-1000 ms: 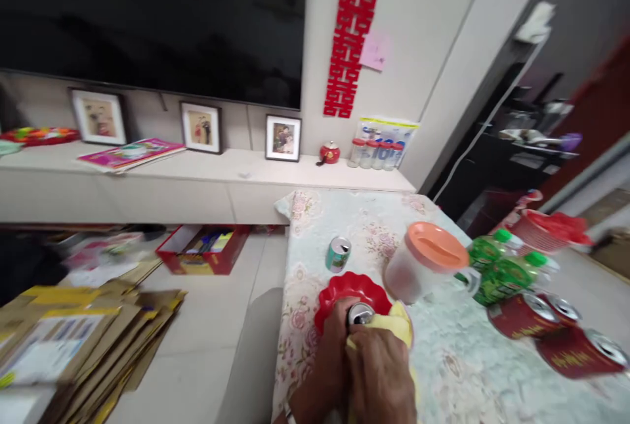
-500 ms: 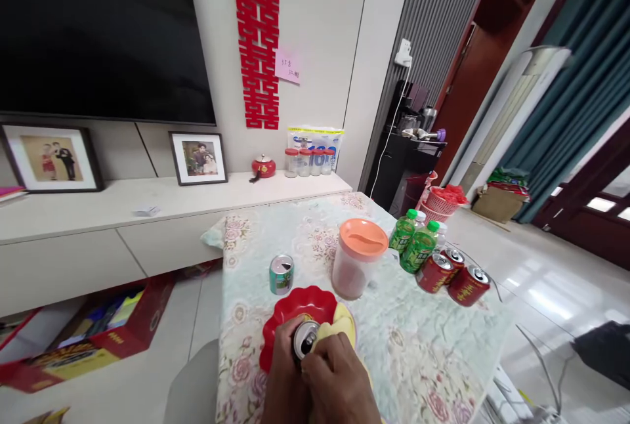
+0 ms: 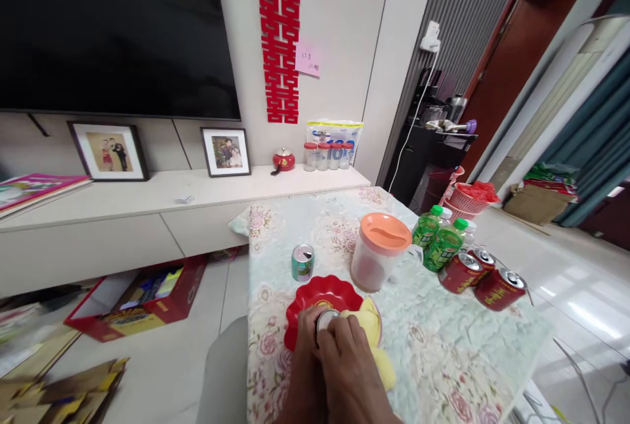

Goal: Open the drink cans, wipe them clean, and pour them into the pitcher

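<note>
The left hand is wrapped around the side of a can with a silver top. The can is held up over the near side of a red wavy dish, close to the left edge of the tabletop. I can't tell if its bottom touches the dish. The right hand has its fingers bent over the can's top — but I can't tell if they pinch anything, because the hand hides it.

It looks like the step now is small finger work on the top, with one hand keeping the can still. The next move calls for a snug left hand, a can that doesn't tip, and slow fingers near the rim, as it might be sharp.

A soft yellow thing is right beside the right hand. A teal can stands past the dish, near the left edge. A tub with an orange lid stands beyond the yellow thing. Green bottles and red cans are by the right edge — well apart from the hands.
</note>
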A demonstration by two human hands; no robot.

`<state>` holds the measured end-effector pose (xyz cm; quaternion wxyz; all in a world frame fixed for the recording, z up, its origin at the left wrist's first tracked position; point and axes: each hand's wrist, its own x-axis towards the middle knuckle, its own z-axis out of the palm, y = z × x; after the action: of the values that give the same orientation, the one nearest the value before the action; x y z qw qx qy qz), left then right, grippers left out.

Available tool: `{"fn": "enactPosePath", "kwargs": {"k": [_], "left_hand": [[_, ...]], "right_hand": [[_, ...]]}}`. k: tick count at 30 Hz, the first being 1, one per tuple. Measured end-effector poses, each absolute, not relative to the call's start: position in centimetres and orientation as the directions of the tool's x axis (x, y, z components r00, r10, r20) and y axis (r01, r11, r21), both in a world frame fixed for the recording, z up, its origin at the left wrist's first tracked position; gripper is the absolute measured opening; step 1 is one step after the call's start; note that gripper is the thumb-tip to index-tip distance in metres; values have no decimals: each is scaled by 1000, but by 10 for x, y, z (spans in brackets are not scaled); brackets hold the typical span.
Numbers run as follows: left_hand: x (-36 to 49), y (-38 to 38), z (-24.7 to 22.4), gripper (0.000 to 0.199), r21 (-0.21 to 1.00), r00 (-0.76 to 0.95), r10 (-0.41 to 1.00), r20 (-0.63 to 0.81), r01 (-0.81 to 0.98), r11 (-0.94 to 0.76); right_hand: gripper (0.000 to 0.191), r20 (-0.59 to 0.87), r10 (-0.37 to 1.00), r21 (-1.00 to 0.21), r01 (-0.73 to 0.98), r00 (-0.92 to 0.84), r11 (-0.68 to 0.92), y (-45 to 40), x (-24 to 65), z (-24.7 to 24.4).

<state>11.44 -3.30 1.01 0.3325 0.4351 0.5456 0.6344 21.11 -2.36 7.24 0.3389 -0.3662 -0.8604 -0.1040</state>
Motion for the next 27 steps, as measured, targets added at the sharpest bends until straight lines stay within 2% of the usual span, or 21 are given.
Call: {"fn": "enactPosePath", "kwargs": {"k": [3,6,8,11,15,22,27], "left_hand": [[117,-33,15,25,969,-363,899,246,111,-220],[117,-31,18,38,930,-326,878,351,227,-288],[117,-29,18,48,913,-331,862,383,281,-298],[118,-28,18,57,909,-320,868,380,301,-287],[118,-28,22,59,924,-312,886,345,278,-262],[116,-28,23,62,918,-317,881,351,300,-258],[116,-27,18,65,921,-310,883,351,283,-267]], "right_hand": [[20,600,594,-143,659,-536,738,-27,227,82],[16,513,641,-219,635,-571,741,-26,247,90],[23,509,630,-225,615,-587,755,-23,258,92],[32,564,605,-252,581,-562,774,-19,267,94],[27,595,637,-340,565,-490,752,-17,265,95],[19,665,682,-406,619,-305,672,-10,262,102],[17,579,703,-441,567,-413,696,7,255,107]]}}
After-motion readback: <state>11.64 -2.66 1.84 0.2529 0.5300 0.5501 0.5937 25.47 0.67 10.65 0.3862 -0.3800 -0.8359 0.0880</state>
